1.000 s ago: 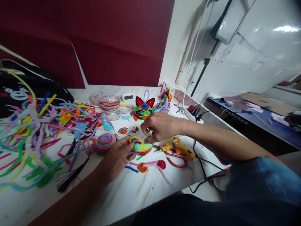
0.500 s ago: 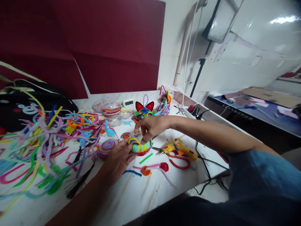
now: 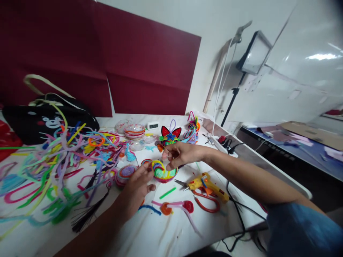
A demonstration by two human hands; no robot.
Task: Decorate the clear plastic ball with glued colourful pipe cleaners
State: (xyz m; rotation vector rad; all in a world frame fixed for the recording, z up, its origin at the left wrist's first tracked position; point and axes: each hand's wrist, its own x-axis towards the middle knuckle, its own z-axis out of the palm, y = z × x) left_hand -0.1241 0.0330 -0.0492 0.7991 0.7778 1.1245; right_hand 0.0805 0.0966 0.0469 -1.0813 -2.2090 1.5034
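In the middle of the table is a round craft piece [image 3: 162,174] covered with pipe cleaners, its green spirals edged in yellow, red and blue. My left hand [image 3: 139,187] has its fingers on the left rim of this piece, the thumb lower and apart. Directly above it, my right hand [image 3: 180,156] is bent down with fingers curled in a pinch; what they hold, if anything, is too small to make out. Beside my left hand lies a purple-and-pink coiled round piece [image 3: 125,175], partly covered by that hand. A short green pipe cleaner [image 3: 167,193] lies just in front.
A yellow glue gun [image 3: 207,185] rests over red-handled scissors [image 3: 207,203] at the right, its black cord trailing off. Loose pipe cleaners [image 3: 64,157] heap up at the left near a black bag [image 3: 53,119]. A cat-eared ornament [image 3: 170,135] and clear bowls [image 3: 134,131] stand behind.
The view has shifted, so the table sits slightly lower and further right. My left thumb now stands out from the piece. My right hand has lifted slightly off the piece, fingers still curled.
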